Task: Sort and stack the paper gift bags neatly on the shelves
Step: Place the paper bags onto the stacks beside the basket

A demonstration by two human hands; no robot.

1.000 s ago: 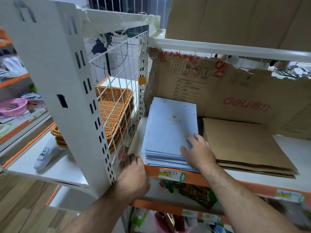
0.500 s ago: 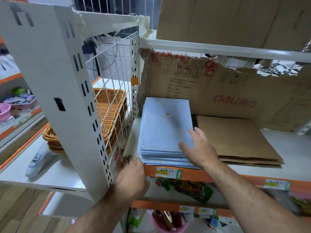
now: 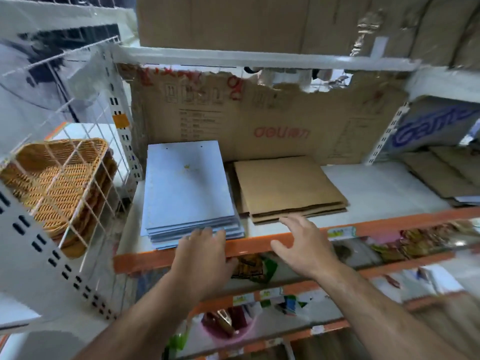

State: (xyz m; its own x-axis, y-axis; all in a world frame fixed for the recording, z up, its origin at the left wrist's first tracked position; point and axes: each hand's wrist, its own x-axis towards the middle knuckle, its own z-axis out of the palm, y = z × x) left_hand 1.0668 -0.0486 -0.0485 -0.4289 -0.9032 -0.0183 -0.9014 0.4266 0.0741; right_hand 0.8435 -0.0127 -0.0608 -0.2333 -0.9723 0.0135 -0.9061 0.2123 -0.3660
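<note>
Mostly sorted imo: blue gift bags stacked mid-frame on the shelf, kraft bags just right. Left hand flat on the blue stack's fanned front edge, right hand spread, empty. Squaring left.

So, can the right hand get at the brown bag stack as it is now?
Probably yes. The right hand hovers open at the shelf's orange front edge, its fingers at the front edge of the brown bag stack, with nothing between them.
</note>
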